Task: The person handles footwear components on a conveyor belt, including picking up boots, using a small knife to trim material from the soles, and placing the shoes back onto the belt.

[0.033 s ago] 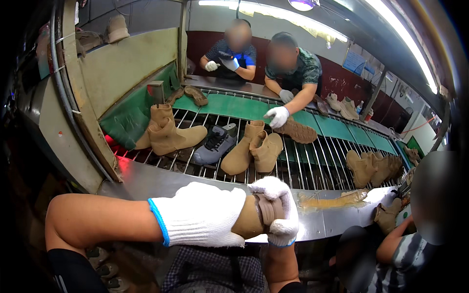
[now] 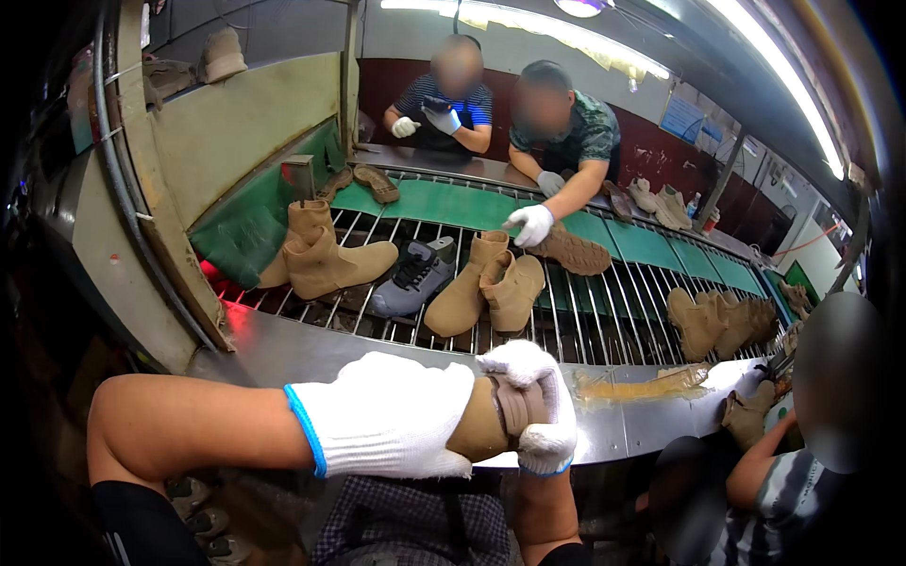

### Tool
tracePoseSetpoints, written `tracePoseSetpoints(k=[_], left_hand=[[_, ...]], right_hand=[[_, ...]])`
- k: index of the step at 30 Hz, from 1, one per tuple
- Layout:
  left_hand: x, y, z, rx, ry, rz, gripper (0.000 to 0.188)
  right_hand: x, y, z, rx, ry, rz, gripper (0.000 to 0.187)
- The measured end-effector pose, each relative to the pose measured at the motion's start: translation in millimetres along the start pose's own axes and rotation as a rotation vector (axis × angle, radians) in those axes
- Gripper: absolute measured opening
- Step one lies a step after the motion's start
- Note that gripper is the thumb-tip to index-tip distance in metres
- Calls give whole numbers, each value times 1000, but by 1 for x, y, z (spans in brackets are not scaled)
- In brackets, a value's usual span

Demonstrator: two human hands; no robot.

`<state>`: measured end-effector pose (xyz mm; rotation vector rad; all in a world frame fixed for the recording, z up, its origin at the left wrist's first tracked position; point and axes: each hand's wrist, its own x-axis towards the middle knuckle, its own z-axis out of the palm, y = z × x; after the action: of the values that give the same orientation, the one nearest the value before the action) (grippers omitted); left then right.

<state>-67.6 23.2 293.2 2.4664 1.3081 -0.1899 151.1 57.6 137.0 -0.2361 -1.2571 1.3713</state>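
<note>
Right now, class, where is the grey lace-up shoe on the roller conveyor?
In the head view the grey lace-up shoe lies left of centre on the roller conveyor, between a tan boot on its left and a tan boot pair on its right.

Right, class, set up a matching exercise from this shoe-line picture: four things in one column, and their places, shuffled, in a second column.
1. grey sneaker
2. tan boot
3. brown sole
4. pair of soles

a. on the green belt, far left
b. on the rollers, between tan boots
c. under a co-worker's gloved hand
d. held in both gloved hands

Pairs: 1-b, 2-d, 3-c, 4-a
</note>
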Motion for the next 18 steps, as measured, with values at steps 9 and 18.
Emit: tracePoseSetpoints(k=[9,18], left_hand=[[16,10,0,31,-7,120,80],[29,13,7,-30,113,279,54]], right_hand=[[-11,-13,-19,-56,-84,-14,58],[-14,-53,-22,-309,-80,197,21]])
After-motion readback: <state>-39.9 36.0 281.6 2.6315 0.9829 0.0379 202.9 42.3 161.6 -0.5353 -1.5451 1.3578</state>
